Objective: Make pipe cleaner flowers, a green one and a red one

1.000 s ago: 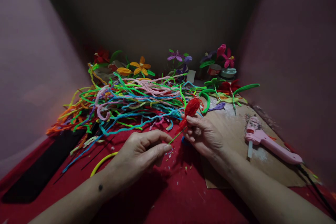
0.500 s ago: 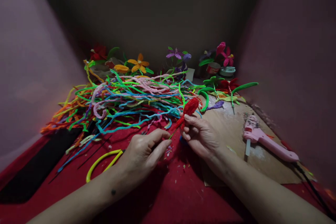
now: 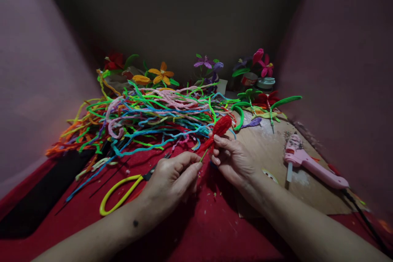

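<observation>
A red fuzzy flower bud (image 3: 222,125) with a thin green stem (image 3: 204,155) is between my hands at the middle. My right hand (image 3: 235,159) pinches the bud's base, where narrower red pieces stick out to the left. The stem's lower end is pinched between thumb and forefinger of my left hand (image 3: 176,174). Yellow-handled pliers or scissors (image 3: 121,190) lie beside and partly behind my left hand; their tips are mostly hidden.
Colourful pipe cleaners (image 3: 159,110) are heaped behind my hands. A pink glue gun (image 3: 316,168) lies on a brown board (image 3: 276,188) at the right. Finished flowers (image 3: 162,73) stand at the back. A black strip (image 3: 39,196) lies at the left.
My right hand and the bud have shifted slightly left. The narrow red pieces now spread further left, and more of the green stem shows near my left fingertips.
</observation>
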{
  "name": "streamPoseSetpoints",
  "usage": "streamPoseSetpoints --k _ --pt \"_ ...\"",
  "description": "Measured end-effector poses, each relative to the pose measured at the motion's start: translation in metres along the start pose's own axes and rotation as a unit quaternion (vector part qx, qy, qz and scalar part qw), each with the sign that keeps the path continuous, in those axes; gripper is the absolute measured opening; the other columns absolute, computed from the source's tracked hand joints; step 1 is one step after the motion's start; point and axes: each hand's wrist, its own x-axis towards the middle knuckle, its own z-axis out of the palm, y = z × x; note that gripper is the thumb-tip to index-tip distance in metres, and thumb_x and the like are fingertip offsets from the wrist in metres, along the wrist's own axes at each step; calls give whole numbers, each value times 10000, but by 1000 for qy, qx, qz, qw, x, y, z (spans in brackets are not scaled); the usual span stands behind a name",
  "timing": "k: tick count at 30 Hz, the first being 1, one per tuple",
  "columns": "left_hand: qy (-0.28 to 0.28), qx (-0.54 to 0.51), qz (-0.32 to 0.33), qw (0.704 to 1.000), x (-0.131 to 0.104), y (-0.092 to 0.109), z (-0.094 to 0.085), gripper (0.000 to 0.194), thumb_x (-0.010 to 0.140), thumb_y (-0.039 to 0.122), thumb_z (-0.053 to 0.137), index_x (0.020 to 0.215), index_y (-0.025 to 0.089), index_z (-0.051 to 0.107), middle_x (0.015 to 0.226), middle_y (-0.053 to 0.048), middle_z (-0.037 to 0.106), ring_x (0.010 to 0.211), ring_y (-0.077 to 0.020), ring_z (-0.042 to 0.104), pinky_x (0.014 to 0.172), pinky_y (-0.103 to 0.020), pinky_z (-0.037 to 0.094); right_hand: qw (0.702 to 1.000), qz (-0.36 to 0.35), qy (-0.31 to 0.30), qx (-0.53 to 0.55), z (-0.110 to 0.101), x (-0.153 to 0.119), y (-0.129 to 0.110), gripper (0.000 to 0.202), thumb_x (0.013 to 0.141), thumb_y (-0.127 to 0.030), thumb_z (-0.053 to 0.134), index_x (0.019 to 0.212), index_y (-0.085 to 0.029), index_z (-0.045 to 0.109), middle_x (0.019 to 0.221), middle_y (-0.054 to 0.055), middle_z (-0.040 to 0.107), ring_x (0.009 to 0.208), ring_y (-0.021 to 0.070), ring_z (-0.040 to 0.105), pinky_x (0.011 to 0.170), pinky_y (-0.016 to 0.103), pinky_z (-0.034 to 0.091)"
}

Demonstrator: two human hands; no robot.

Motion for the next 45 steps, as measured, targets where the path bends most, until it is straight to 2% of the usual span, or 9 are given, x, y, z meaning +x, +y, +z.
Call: streamPoseSetpoints --k 5,11,16,19,28,32,35,39,45 --pt "7 -22 10 1000 2 -2 3 221 850 334 452 753 163 552 519 54 466 434 -64 410 423 -170 333 1000 9 -6 -3 0 -1 -1 94 622 -159 722 663 -143 639 522 -43 550 429 51 457 354 150 360" --pt "-3 -61 -11 998 3 -3 6 259 865 358 419 708 173 509 504 67 434 415 -63 366 408 -176 300 1000 -7 -6 8 1 -1 1 118 616 -136 723 664 -165 619 547 -48 571 435 57 474 379 163 383" --pt "35 14 57 998 2 -8 6 205 864 307 429 808 171 572 559 52 446 488 -77 396 473 -185 331 999 8 27 23 2 -1 1 102 605 -139 716 673 -153 641 548 -37 582 445 63 479 376 172 376" --pt "40 42 65 996 1 -10 6 212 870 296 414 836 165 577 562 48 451 493 -82 400 485 -192 334 999 16 32 32 1 0 1 92 599 -133 717 661 -148 651 528 -38 577 442 65 480 378 178 380" --pt "42 53 82 994 2 -12 6 231 879 294 397 856 163 586 598 42 456 515 -82 399 499 -191 342 999 19 0 28 -1 0 1 96 603 -159 729 589 -159 634 501 -37 567 449 65 475 399 178 391" --pt "45 62 100 992 3 -13 3 225 872 279 408 891 163 599 591 45 454 510 -77 393 507 -188 344 999 28 -19 40 -2 0 1 82 614 -139 723 640 -156 647 541 -40 598 442 58 480 395 175 389" --pt "26 33 76 996 2 -9 -1 217 862 282 428 847 151 600 563 49 445 492 -71 387 483 -183 330 997 34 -47 44 -4 1 -1 89 625 -120 713 683 -156 655 574 -40 623 444 55 494 399 171 396" --pt "-15 -59 22 998 1 -4 -5 221 868 300 437 849 148 597 509 67 427 454 -54 370 438 -162 296 995 43 -83 43 -4 1 -2 93 617 -126 724 673 -146 653 513 -39 599 434 60 507 393 162 403" --pt "-43 -143 -14 989 -4 -1 -6 235 870 296 459 773 130 593 480 69 424 419 -27 334 380 -140 213 996 34 -78 26 -2 -1 -3 122 613 -109 729 694 -152 648 558 -40 614 449 62 524 391 160 416"
